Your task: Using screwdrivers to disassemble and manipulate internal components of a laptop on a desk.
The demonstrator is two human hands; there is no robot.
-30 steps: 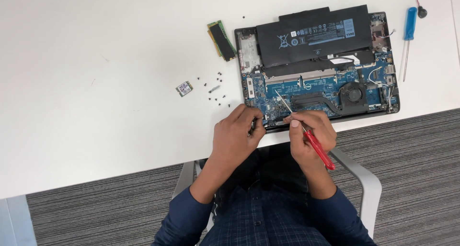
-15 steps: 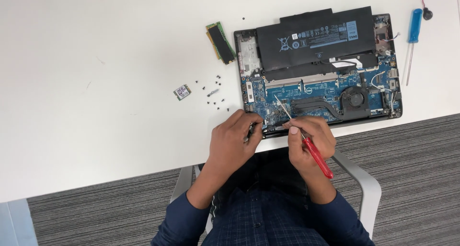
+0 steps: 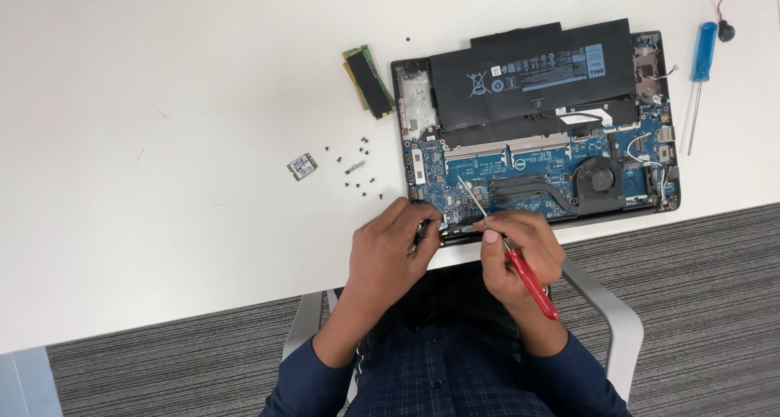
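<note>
Bright, even light; sharp focus

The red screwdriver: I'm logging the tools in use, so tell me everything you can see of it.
The red screwdriver has a slim, glossy red handle, plastic by its look, and a thin bare metal shaft. The right hand grips it where handle meets shaft. It lies slanted: the handle points down toward the person's lap, and the shaft runs up and left over the blue circuit board of the opened laptop. Whether the tip touches the board cannot be told.
</note>
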